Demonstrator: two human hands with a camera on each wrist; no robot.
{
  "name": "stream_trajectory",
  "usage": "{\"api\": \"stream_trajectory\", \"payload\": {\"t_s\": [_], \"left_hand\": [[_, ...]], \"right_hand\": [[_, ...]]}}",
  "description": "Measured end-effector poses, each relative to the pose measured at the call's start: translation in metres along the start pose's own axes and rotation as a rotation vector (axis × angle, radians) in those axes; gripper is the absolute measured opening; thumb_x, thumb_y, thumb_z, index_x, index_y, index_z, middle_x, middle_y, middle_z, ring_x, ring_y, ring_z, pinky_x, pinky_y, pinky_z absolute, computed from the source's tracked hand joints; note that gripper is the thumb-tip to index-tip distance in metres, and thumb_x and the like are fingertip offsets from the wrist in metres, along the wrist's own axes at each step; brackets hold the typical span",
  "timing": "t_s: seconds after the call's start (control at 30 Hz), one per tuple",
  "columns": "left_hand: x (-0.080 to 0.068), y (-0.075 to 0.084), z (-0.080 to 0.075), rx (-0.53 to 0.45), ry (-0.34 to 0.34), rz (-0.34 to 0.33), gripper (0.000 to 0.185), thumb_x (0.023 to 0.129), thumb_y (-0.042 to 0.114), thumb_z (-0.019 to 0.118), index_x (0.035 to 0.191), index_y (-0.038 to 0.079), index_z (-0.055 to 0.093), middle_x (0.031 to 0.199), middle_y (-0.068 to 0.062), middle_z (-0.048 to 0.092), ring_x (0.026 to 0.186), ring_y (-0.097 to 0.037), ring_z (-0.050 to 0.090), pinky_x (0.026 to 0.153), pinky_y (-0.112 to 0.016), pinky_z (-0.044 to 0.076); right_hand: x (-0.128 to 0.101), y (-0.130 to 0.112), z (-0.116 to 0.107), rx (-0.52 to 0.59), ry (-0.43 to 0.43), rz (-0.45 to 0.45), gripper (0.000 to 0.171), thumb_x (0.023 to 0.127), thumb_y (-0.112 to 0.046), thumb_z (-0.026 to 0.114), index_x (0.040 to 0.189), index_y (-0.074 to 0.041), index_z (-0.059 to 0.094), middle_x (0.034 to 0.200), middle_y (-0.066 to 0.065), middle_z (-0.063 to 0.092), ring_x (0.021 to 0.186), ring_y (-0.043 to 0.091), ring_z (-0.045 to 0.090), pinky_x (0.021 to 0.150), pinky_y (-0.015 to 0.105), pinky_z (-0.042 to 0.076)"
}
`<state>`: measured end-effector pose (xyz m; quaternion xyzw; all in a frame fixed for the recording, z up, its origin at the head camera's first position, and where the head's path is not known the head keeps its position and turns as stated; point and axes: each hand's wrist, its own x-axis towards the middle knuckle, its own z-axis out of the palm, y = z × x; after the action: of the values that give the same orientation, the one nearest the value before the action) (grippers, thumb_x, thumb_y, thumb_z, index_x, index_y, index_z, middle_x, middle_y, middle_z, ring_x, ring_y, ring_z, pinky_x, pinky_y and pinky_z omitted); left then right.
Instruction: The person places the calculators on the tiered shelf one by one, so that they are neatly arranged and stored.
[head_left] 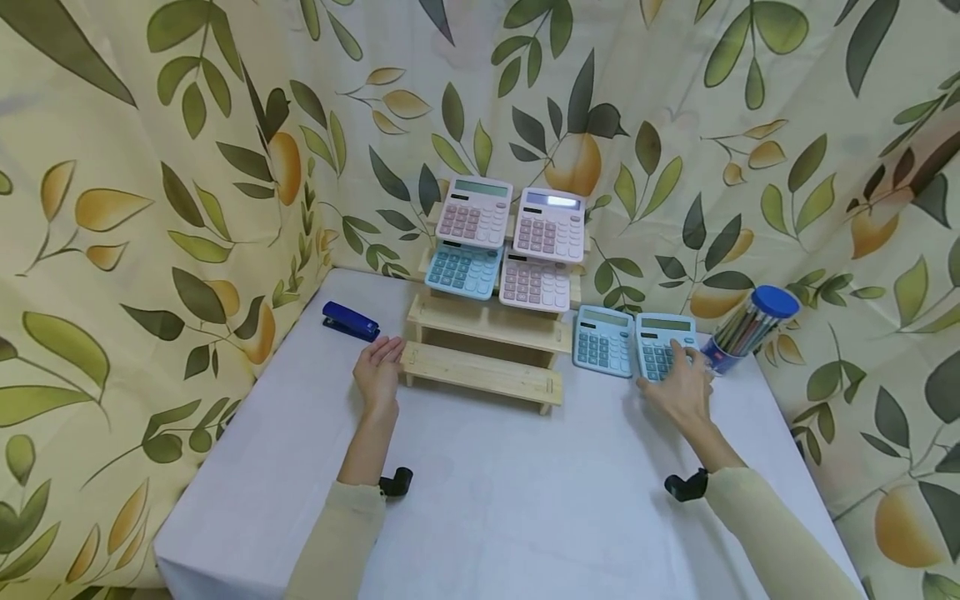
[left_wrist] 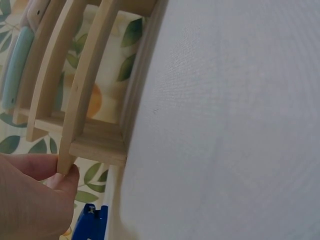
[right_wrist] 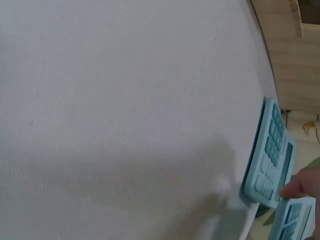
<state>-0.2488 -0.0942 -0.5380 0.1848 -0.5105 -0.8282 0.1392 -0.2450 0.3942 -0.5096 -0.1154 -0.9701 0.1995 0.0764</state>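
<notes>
My left hand (head_left: pixel 377 377) is at the left end of the lowest step of a stepped wooden rack (head_left: pixel 480 369). In the left wrist view its thumb and fingers pinch the corner of that plank. At the right, my right hand (head_left: pixel 681 390) spans a light blue calculator (head_left: pixel 666 327), gripping it by its sides, with the thumb on the left edge; the hand hides its lower part. Another blue calculator (head_left: pixel 602 340) lies just left of it, beside the rack. On the upper steps stand a blue calculator (head_left: pixel 463 269) and several pink calculators (head_left: pixel 550 223).
A dark blue stapler (head_left: pixel 350 322) lies left of the rack. Behind my right hand, a holder full of pens with a blue top (head_left: pixel 776 302) stands near the table's right edge. Leaf-patterned curtain (head_left: pixel 652 75) encloses the white table (head_left: pixel 510 500) at the back and sides.
</notes>
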Motion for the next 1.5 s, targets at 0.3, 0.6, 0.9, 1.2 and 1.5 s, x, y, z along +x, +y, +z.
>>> {"api": "stream_trajectory", "payload": {"t_s": [0.3, 0.6, 0.9, 1.2, 1.5], "left_hand": [[0.0, 0.0, -0.001, 0.014, 0.005, -0.002, 0.066, 0.081, -0.029, 0.04, 0.143, -0.008, 0.048, 0.136, -0.024, 0.064, 0.127, -0.029, 0.065, 0.109, -0.028, 0.052], [-0.002, 0.001, -0.001, -0.015, -0.01, 0.0, 0.066, 0.081, -0.03, 0.04, 0.145, -0.013, 0.044, 0.137, -0.028, 0.061, 0.13, -0.034, 0.063, 0.112, -0.031, 0.05], [0.0, 0.001, -0.001, -0.017, -0.021, -0.006, 0.067, 0.082, -0.03, 0.041, 0.146, -0.012, 0.043, 0.139, -0.028, 0.06, 0.131, -0.034, 0.061, 0.113, -0.03, 0.049], [0.0, 0.002, -0.001, -0.001, -0.019, -0.01, 0.065, 0.084, -0.029, 0.043, 0.146, -0.01, 0.045, 0.139, -0.026, 0.061, 0.131, -0.032, 0.062, 0.113, -0.029, 0.049], [-0.001, 0.002, 0.0, 0.012, -0.01, -0.007, 0.065, 0.083, -0.028, 0.044, 0.146, -0.01, 0.045, 0.138, -0.026, 0.062, 0.13, -0.031, 0.063, 0.112, -0.03, 0.05]], "right_hand": [[-0.006, -0.02, -0.005, -0.005, 0.07, -0.154, 0.091, 0.081, -0.025, 0.078, 0.159, -0.002, 0.037, 0.163, 0.031, 0.028, 0.141, 0.069, 0.027, 0.109, 0.09, 0.019], [-0.014, -0.031, -0.006, 0.03, 0.073, -0.211, 0.088, 0.081, -0.022, 0.078, 0.157, 0.0, 0.04, 0.161, 0.031, 0.033, 0.142, 0.063, 0.033, 0.115, 0.086, 0.006], [-0.032, -0.045, -0.011, 0.038, 0.115, -0.285, 0.084, 0.079, -0.02, 0.079, 0.154, -0.001, 0.046, 0.158, 0.028, 0.041, 0.127, 0.054, 0.048, 0.093, 0.059, 0.036], [-0.052, -0.057, -0.019, 0.093, 0.166, -0.365, 0.078, 0.077, -0.017, 0.079, 0.15, -0.003, 0.053, 0.156, 0.024, 0.045, 0.11, 0.045, 0.047, 0.082, 0.049, 0.035], [-0.074, -0.069, -0.027, 0.143, 0.16, -0.391, 0.075, 0.077, -0.015, 0.079, 0.148, -0.008, 0.058, 0.157, 0.018, 0.048, 0.109, 0.044, 0.046, 0.096, 0.064, 0.044]]}}
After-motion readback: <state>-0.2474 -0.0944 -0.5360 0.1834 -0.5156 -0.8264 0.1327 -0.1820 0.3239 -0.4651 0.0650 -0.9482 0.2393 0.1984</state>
